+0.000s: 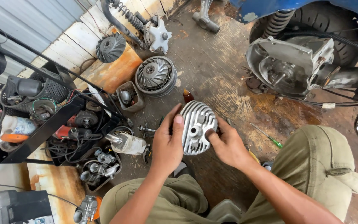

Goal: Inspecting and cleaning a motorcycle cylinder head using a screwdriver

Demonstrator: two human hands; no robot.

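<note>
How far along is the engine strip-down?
Done: scooter engine case is open, and two fan wheels lie on the floor. In hand: the left hand and right hand hold the finned cylinder head, off the engine. Left: nothing looks refitted; screwdriver lies unused.

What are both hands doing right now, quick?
Left hand: closed on the left edge of the finned metal cylinder head.
Right hand: gripping the same cylinder head from its right side.

Stained floor [224,62] — fan wheel [156,76], screwdriver [267,136]
</note>
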